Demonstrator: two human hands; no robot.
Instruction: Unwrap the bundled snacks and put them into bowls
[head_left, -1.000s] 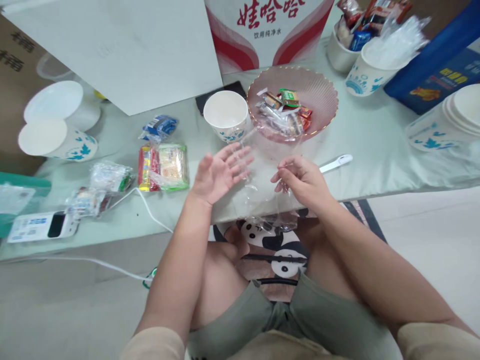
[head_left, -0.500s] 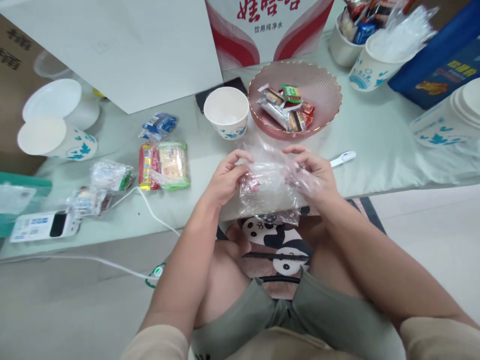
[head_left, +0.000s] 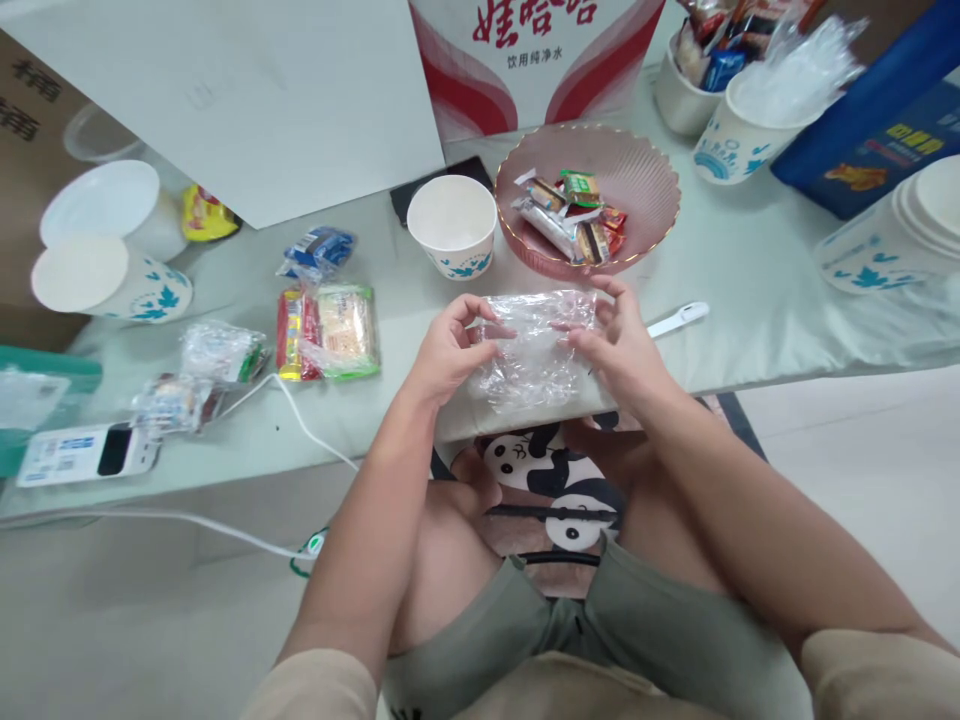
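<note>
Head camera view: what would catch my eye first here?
Front and centre, the left hand and right hand hold a crinkled clear plastic bag at the table's near edge. Just beyond sits a pink bowl of wrapped snacks beside an empty paper cup.

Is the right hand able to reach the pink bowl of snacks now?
Probably yes: the pink bowl stands just beyond the right hand with bare table between, but that hand grips the clear plastic bag.
</note>
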